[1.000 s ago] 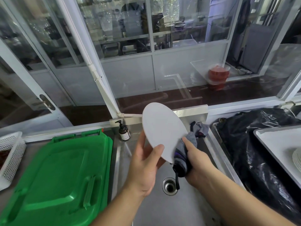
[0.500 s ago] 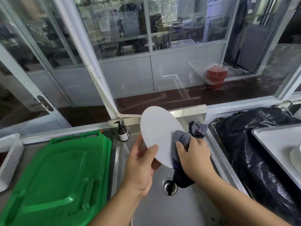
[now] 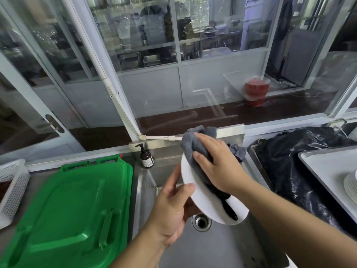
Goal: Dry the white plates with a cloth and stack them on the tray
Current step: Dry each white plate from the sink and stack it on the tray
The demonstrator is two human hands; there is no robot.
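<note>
White plate (image 3: 204, 202) tilted — long axis upper-left to lower-right; left hand (image 3: 170, 207) pinches it, right hand (image 3: 220, 167) (fingers spread) presses cloth (image 3: 191, 146).

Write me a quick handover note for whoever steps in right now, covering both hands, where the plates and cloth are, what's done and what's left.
Left hand: grips the white plate by its near edge, tilted over the sink.
Right hand: fingers flat, pressing the grey cloth against the plate's face, mid-wipe.
Tray: at the right, with a stack of plates at the frame edge.
Done: some plates are stacked already.
Left: finish drying this plate, then set it on the stack. Whether more wet plates wait is not visible.
</note>
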